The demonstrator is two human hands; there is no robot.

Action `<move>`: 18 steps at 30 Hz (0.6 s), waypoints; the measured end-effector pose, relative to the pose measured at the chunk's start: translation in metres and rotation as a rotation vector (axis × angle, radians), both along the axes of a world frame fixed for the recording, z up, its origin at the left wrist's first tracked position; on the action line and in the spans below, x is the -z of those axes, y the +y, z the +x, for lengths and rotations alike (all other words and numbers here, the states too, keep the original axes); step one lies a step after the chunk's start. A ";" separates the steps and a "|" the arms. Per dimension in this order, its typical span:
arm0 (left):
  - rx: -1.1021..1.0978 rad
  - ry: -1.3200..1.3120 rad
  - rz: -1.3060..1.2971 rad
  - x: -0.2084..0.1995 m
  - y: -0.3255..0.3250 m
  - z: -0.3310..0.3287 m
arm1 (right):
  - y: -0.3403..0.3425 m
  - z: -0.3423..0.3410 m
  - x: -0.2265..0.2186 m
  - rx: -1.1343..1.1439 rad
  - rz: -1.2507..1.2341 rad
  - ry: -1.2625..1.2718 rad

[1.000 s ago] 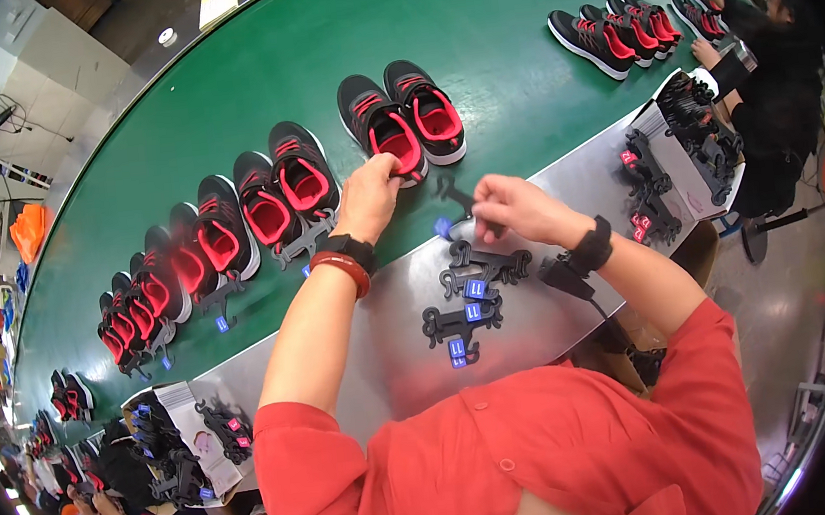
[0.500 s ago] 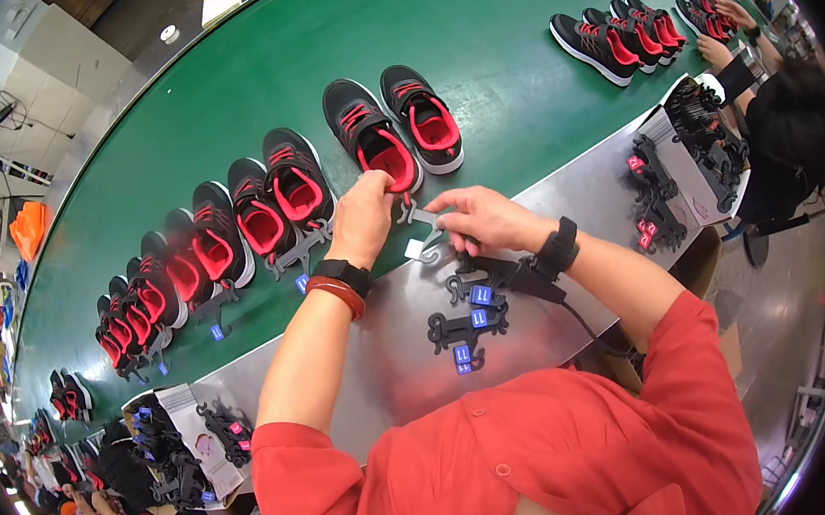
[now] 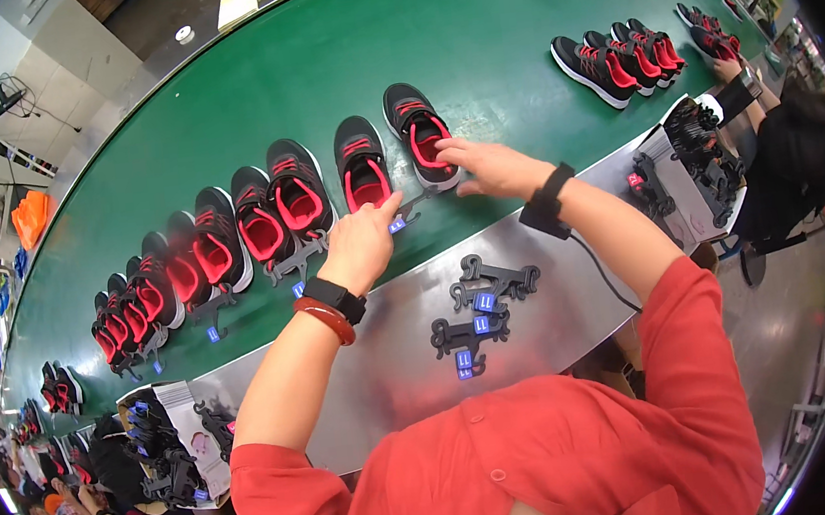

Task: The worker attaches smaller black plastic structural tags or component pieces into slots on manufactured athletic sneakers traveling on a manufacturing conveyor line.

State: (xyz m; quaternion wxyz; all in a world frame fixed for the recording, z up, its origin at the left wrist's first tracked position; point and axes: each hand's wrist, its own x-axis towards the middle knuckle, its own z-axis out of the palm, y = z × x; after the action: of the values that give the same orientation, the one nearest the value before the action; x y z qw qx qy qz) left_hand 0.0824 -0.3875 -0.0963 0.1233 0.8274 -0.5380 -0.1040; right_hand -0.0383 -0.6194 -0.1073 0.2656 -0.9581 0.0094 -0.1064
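Note:
A black sneaker with red lining and red laces (image 3: 355, 141) stands at the table's front edge, toe away from me. My left hand (image 3: 363, 246) is at its heel, index finger stretched along it and the others curled. A dark plastic shoe hanger (image 3: 419, 203) with a blue tag lies by these fingertips; the grip is partly hidden. To the right stands a matching sneaker (image 3: 405, 107), apart from the first. My right hand (image 3: 496, 167) reaches its collar from the right, fingers stretched and thumb apart. Several loose black hangers (image 3: 495, 276) with blue tags lie on the metal ledge.
A row of sneakers (image 3: 292, 165), some with hangers at their heels, runs left along the green table (image 3: 468, 20). More sneakers (image 3: 596, 67) stand right. Boxes of hangers (image 3: 195, 431) (image 3: 700, 172) flank the metal ledge (image 3: 375, 382). Co-workers (image 3: 795, 117) sit on both sides.
My right hand has left the hanger and moved up to the right-hand sneaker's collar. The left-hand sneaker stands farther from the right one. The hanger has turned, its blue tag now showing.

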 end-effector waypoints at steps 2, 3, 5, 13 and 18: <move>-0.041 0.165 0.007 0.003 -0.001 0.004 | 0.000 0.007 0.003 -0.057 -0.112 0.052; -0.083 0.236 -0.006 0.000 0.000 0.004 | 0.004 0.012 -0.001 -0.078 -0.167 0.074; -0.077 0.197 -0.020 0.002 0.002 0.006 | 0.011 0.016 -0.011 -0.115 -0.292 0.058; -0.086 0.202 -0.009 0.001 0.015 0.011 | 0.039 0.021 -0.025 -0.169 -0.614 -0.089; -0.036 0.338 -0.156 0.003 0.025 0.014 | 0.056 0.033 -0.016 -0.122 -0.630 -0.098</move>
State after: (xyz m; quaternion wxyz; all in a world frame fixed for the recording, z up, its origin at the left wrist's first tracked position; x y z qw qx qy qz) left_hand 0.0964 -0.3620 -0.0990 0.2777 0.7956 -0.5010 -0.1970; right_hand -0.0055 -0.5636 -0.0915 -0.0380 -0.9857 -0.0945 -0.1340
